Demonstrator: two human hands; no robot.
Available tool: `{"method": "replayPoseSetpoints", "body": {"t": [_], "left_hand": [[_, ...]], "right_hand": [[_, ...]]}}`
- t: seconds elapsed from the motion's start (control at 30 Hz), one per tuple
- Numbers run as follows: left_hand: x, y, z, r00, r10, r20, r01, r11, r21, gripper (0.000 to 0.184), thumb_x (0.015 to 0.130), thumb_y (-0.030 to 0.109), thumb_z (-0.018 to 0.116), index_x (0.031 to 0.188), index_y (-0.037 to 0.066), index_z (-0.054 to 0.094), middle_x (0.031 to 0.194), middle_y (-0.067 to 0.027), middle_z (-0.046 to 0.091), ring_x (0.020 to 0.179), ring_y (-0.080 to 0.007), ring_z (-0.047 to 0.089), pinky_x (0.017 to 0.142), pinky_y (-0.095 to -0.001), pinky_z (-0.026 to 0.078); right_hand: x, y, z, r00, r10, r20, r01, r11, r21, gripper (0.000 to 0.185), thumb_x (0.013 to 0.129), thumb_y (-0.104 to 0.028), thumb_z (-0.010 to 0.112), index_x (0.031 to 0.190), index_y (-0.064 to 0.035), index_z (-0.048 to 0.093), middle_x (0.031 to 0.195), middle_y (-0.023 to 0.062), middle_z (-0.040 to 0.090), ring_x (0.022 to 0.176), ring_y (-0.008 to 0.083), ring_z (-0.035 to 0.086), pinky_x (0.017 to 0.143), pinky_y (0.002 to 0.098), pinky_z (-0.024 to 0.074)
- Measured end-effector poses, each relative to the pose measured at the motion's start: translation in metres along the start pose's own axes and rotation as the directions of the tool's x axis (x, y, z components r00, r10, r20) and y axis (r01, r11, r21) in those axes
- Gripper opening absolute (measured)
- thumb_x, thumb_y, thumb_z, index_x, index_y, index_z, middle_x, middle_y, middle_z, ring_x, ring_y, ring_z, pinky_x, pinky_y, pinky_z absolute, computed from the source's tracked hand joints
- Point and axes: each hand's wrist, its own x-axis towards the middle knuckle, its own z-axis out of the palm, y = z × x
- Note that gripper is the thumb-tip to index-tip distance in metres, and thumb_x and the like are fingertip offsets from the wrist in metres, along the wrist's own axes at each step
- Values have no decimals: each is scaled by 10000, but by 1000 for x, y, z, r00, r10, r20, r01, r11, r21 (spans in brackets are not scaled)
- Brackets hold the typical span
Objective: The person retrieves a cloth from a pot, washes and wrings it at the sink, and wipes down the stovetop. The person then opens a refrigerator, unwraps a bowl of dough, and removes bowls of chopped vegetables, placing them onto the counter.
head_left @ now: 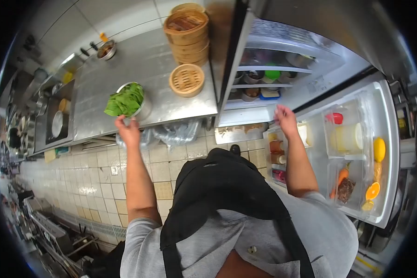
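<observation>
A metal bowl [146, 109] heaped with green leaves [126, 99] stands near the front edge of the steel counter [111, 69]. My left hand [127, 128] is at the bowl's near side, fingers apart at the rim and lowest leaves; whether it grips the rim is unclear. My right hand [285, 116] is raised in front of the open fridge [243, 116], beside its door, with fingers partly curled and no object visible in them.
Bamboo steamers [187, 41] are stacked at the counter's back, with a single steamer [186, 80] in front. The open fridge door [385, 111] holds food at right. A sink [55, 120] lies at left. A small bowl [107, 50] stands by the wall.
</observation>
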Motion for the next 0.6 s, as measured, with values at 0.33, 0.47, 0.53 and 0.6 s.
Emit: {"method": "replayPoseSetpoints", "body": {"t": [0.33, 0.47, 0.53, 0.6], "left_hand": [[-48, 38, 49, 967, -196, 164, 235, 933, -271, 444, 922, 52, 567, 1305, 75, 341, 1240, -127, 546, 851, -217, 643, 666, -291, 541], [-99, 37, 70, 926, -325, 194, 366, 898, -244, 488, 929, 86, 578, 1347, 80, 327, 1184, -117, 581, 779, -205, 656, 650, -278, 540], [-118, 29, 73, 912, -343, 224, 396, 880, -263, 493, 931, 98, 579, 1356, 86, 331, 1161, -112, 599, 777, -192, 661, 640, -269, 539], [-130, 31, 75, 900, -367, 237, 420, 877, -235, 482, 931, 94, 574, 1352, 85, 339, 1163, -111, 600, 779, -191, 662, 642, -267, 539]], "right_hand": [[145, -105, -65, 793, -521, -315, 314, 793, -523, 602, 797, -267, 718, 1311, -50, 492, 1259, 215, 547, 1184, 379, 509, 1005, 409, 402], [175, -114, -75, 794, -542, -275, 291, 736, -611, 614, 763, -296, 751, 1266, -35, 514, 1252, 229, 542, 1192, 392, 491, 999, 430, 403], [199, -102, -79, 624, -758, -189, 408, 523, -749, 581, 765, -340, 755, 1212, -26, 559, 1190, 234, 588, 1121, 403, 544, 956, 436, 434], [212, -101, -79, 692, -685, -229, 345, 592, -729, 557, 764, -352, 756, 1188, -35, 583, 1167, 230, 604, 1098, 396, 560, 948, 434, 441]]}}
